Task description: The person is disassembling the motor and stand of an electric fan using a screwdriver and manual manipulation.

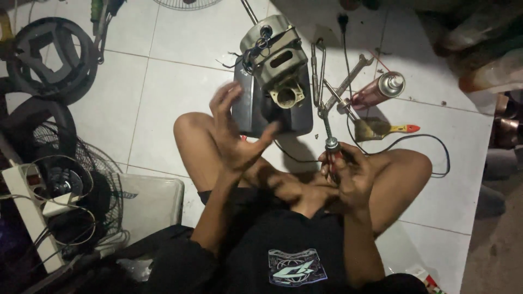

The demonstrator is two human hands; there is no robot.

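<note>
**A:** ok nearest stuff first. Person's sitting cross-legged on the white tile floor (180, 81), black shirt w/ a pale graphic. Right hand (348, 177) is closed around the red handle of a screwdriver (330, 148), shaft pointing up and away from the body. Grip looks tight, fingers wrapped all the way.

**B:** and the left?

**A:** left hand (234, 130) is up in the air, fingers spread wide, holding nothing. Bit blurry tbh. It's just beside the dark base (248, 111), can't tell if a fingertip actually touches it.

**B:** where's the motor thing?

**A:** fan motor (275, 60) sits on that dark base, right in front of the knees, btwn the two hands but further out. Metal housing, brass-ish bushing facing the camera, wires on top.

**B:** anything around it?

**A:** right of it: pliers (317, 71), a wrench (348, 76), then a spray can (378, 90) lying on its side, and a small brush (381, 129) w/ a red/yellow handle. Black cable (436, 147) loops past the right knee. Left side: power strip (24, 207), a wire fan guard (87, 179), dark fan rings (52, 57) further back. Another guard (185, 3) at the far top edge.
</note>
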